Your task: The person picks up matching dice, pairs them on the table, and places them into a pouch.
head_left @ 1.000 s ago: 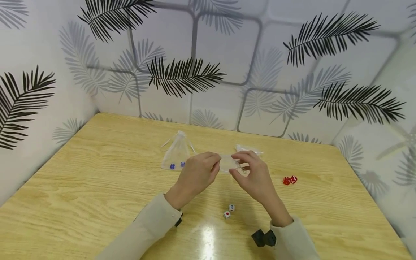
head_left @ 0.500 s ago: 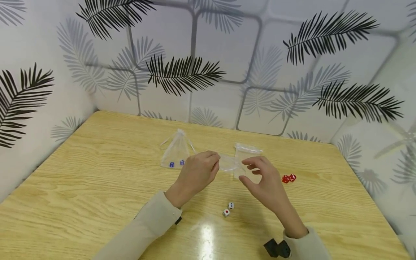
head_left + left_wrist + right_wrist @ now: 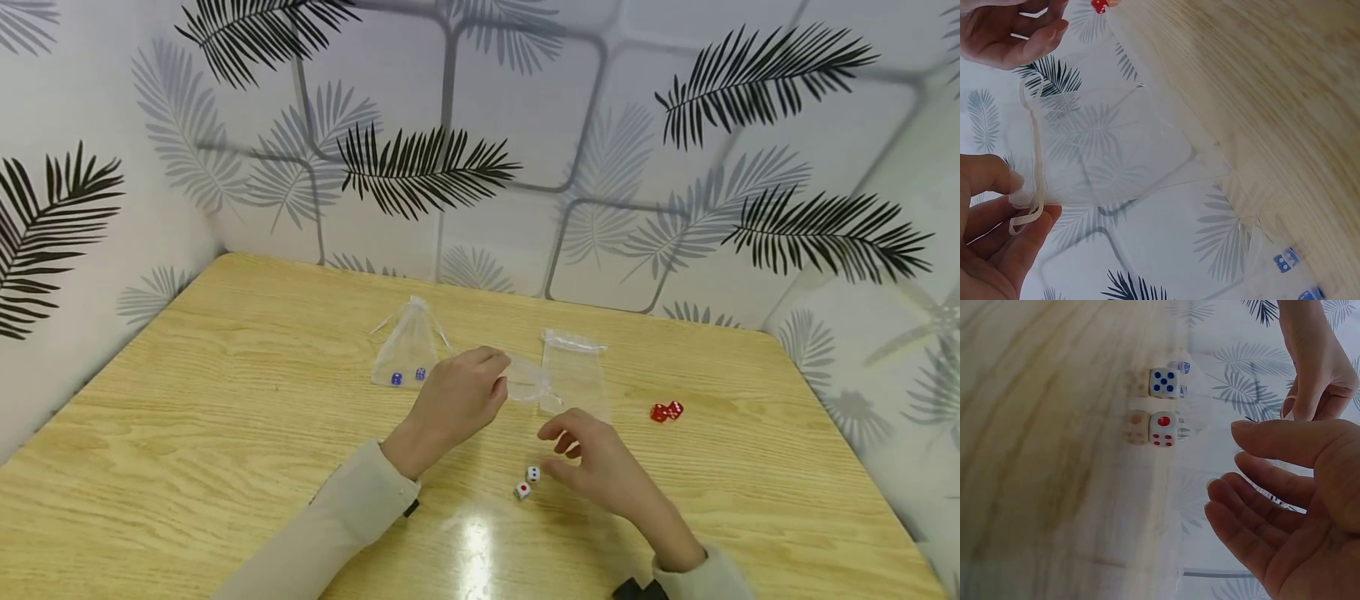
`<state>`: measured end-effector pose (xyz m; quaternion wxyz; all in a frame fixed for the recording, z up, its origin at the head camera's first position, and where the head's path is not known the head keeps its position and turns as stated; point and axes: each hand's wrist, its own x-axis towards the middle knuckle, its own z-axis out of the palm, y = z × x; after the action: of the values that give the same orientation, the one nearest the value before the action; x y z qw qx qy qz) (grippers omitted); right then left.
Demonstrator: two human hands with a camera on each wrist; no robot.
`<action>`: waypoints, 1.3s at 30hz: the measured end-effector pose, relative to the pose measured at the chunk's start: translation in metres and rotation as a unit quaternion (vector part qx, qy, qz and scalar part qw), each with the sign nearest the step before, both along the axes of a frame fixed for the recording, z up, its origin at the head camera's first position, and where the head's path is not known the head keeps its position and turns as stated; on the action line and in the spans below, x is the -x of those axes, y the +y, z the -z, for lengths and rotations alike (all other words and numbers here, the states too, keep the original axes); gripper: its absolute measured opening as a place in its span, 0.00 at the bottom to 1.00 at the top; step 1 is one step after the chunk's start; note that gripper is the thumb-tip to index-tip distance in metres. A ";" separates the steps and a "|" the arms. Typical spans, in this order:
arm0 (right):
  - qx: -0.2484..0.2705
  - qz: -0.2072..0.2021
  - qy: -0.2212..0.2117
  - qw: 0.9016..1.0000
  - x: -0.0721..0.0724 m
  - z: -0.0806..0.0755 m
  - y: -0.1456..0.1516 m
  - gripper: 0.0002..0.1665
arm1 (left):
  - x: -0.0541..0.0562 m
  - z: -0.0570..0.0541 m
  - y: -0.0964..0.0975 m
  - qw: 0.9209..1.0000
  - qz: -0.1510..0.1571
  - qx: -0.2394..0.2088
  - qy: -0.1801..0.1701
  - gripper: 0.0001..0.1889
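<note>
My left hand (image 3: 453,406) pinches the edge of a sheer white drawstring bag (image 3: 1116,147), held up off the table. In the left wrist view the bag hangs spread out, its cream ribbon (image 3: 1036,150) at the pinched end, and nothing shows inside. My right hand (image 3: 603,467) holds nothing; its fingers are loosely bent, just right of two white dice. In the right wrist view one die (image 3: 1164,383) shows blue pips and the other die (image 3: 1163,429) shows red pips. Both lie on the table close together, apart from my fingers.
A closed sheer bag (image 3: 408,342) with two blue dice (image 3: 397,379) lies left of my left hand. Another flat sheer bag (image 3: 576,375) lies behind the held one. Two red dice (image 3: 659,412) sit to the right on the wooden table (image 3: 225,433). A patterned wall stands behind.
My right hand has let go of the held bag, drawn away to the right, then come down beside the white dice. My left hand stays in place with the bag.
</note>
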<state>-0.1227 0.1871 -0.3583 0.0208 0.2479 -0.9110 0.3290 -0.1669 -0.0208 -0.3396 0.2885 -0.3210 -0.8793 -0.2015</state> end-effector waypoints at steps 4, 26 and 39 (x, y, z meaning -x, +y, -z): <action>-0.009 -0.015 -0.044 0.999 0.003 0.005 0.000 0.13 | 0.000 0.000 0.000 1.000 0.000 0.006 -0.006 0.06; 0.007 -0.066 -0.099 0.993 0.014 0.023 -0.004 0.07 | 0.000 0.000 -0.002 1.000 0.012 0.001 -0.016 0.06; -0.013 -0.021 -0.043 0.999 0.012 0.003 0.000 0.05 | 0.001 0.001 -0.001 1.000 0.005 0.006 -0.014 0.05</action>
<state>-0.1345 0.1869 -0.3610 -0.0281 0.2533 -0.9096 0.3282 -0.1674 -0.0219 -0.3409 0.2735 -0.3244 -0.8826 -0.2024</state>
